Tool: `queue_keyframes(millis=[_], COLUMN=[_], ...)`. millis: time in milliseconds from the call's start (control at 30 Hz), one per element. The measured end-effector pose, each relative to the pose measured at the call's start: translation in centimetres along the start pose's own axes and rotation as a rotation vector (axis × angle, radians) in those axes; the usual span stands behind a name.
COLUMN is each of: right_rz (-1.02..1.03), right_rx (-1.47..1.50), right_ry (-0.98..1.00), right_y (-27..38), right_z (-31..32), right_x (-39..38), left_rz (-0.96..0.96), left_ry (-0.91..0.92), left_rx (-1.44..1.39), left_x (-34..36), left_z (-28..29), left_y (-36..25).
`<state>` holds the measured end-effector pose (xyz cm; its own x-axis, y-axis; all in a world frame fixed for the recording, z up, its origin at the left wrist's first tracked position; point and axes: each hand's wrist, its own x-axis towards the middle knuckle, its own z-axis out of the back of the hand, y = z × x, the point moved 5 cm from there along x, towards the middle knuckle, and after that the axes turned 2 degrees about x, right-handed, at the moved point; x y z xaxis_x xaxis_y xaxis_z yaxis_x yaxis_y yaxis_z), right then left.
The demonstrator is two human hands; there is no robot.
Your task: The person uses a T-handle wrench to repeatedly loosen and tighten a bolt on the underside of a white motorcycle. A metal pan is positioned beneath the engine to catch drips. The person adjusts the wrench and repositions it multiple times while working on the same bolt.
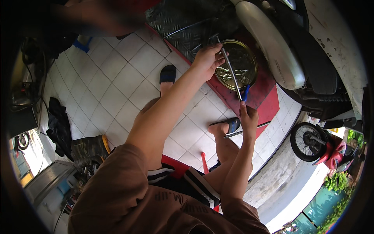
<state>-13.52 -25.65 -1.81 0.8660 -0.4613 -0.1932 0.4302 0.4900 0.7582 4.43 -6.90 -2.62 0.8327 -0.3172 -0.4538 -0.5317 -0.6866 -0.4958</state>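
Observation:
A long, thin chrome metal rod [232, 72] slants across the space between my hands, over a round shallow metal pan [255, 68]. My left hand [208, 60] pinches its far end between thumb and forefinger, the other fingers loosely curled. Closed at the near end is my right hand [248, 114], beside the pan's near rim. Shiny liquid and some metal pieces lie in the pan; I cannot make out their kind. A blue handle-like piece [245, 93] shows just beyond my right fingers, its other end hidden.
The pan rests on a red platform [265, 97] with a dark treadplate [175, 19] section. A silver-and-black motorcycle [272, 46] stands over its right side. A thin bar [265, 124] passes behind my right forearm. Another person's blurred arm [93, 17] is at upper left, above tiled floor [117, 74].

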Motion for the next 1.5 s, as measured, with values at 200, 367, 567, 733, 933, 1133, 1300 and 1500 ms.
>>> queue_keyframes(millis=[200,367,567,733,933,1133,1300,1500], right_rz=[-0.06,-0.156,-0.172,-0.256,-0.284,-0.237,-0.21,-0.187], right_rx=[0.081,0.124,0.294,0.492,0.611,0.661,0.681,0.694], right_ry=[0.093,0.146,0.225,0.346,0.42,0.492,0.566,0.528], right_y=[-0.7,-0.6,-0.3,0.6,2.1,3.3,3.1,3.5], right_z=[-0.4,-0.5,-1.5,-2.4,-4.5,-5.8,-6.6,-7.9], right_x=[-0.3,-0.3,-0.7,-1.5,-3.0,-4.6,-5.4,-5.5], left_rz=[0.005,0.006,0.013,-0.155,-0.532,-0.851,-0.851,-0.807], left_ry=[-0.009,0.025,0.03,-0.013,0.01,0.029,0.067,0.08], left_rx=[0.032,0.041,0.108,0.477,0.904,1.104,1.09,1.139], left_x=[-0.1,-0.2,0.1,-0.8,-0.4,-2.4,-3.1,-3.3], left_z=[-0.2,-0.6,0.0,-0.8,-1.0,-1.9,-2.4,-2.5], left_y=[0.3,-0.2,0.0,-0.6,-0.3,-1.0,-0.8,-0.9])
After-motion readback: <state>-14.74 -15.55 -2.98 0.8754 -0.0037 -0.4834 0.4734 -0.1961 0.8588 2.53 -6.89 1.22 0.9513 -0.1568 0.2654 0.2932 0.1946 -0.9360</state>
